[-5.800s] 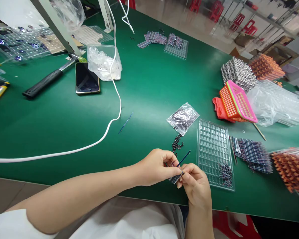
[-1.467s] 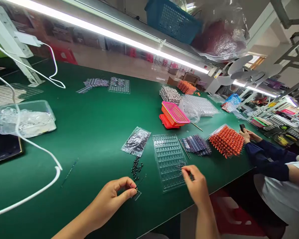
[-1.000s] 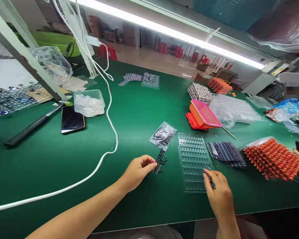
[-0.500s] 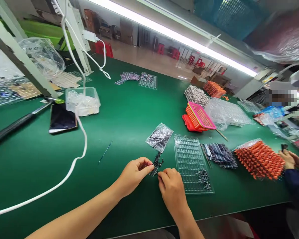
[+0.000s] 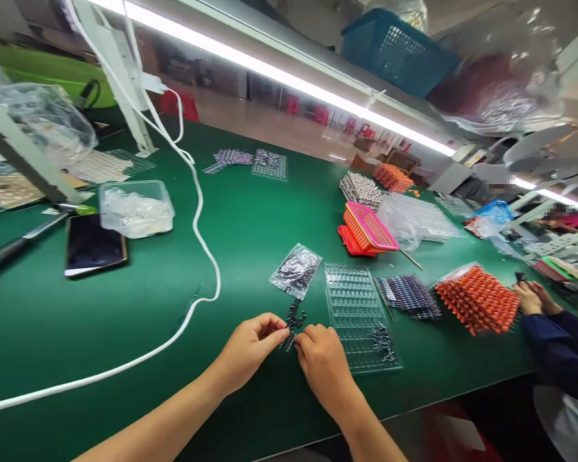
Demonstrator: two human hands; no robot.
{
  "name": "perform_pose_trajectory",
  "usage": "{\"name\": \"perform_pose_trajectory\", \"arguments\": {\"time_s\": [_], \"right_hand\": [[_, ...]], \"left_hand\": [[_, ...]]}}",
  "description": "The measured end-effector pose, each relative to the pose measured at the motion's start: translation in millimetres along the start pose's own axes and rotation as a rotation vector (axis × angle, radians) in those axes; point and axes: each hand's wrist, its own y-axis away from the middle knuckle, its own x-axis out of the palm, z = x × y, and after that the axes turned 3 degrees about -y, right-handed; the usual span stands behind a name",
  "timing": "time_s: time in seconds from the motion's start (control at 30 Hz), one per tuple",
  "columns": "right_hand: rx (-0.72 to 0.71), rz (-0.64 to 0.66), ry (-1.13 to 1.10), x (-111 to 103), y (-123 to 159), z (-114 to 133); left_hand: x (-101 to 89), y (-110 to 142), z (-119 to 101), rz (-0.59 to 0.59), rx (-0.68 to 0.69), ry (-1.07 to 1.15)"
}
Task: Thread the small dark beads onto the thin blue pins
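My left fingers [image 5: 274, 340] pinch a small dark strip [image 5: 288, 343] at the near end of a trail of black beads [image 5: 295, 313]; can't tell if it touches the surface [image 5: 250, 263]. My right fingers [image 5: 306, 341] are bunched right beside it, tips hidden, so no call on whether they grip anything. Piece in hand looks mid-work, not set down. Beads run up to the clear bag [image 5: 297, 271], which looks well stocked, so plenty seems left. Right of that, clear tray [image 5: 349, 301]; thin dark pieces [image 5: 383, 344] heap in its near right part, done or waiting, unclear. Past the tray, stacked dark blue strips [image 5: 409, 297], maybe a finished batch. Farther out, orange stack [image 5: 476, 298], then a co-worker's hands [image 5: 532, 298].
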Motion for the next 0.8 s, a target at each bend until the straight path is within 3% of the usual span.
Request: {"name": "perform_pose_trajectory", "arguments": {"time_s": [0.2, 0.43, 0.6, 0.8], "right_hand": [[-0.011, -0.107, -0.109, 6, -3, -4], [0.098, -0.216, -0.594, -25, 10, 2], [0.043, -0.373, -0.542, -26, 17, 8], [0.001, -0.498, -0.422, -17, 19, 7]], "left_hand": [[2.4, 0, 7, 0.031, 0.026, 0.064], [3.9, 12, -4, 0.144, 0.105, 0.040], [9.8, 22, -7, 0.159, 0.141, 0.030], [18.2, 26, -1, 0.159, 0.091, 0.187]]}}
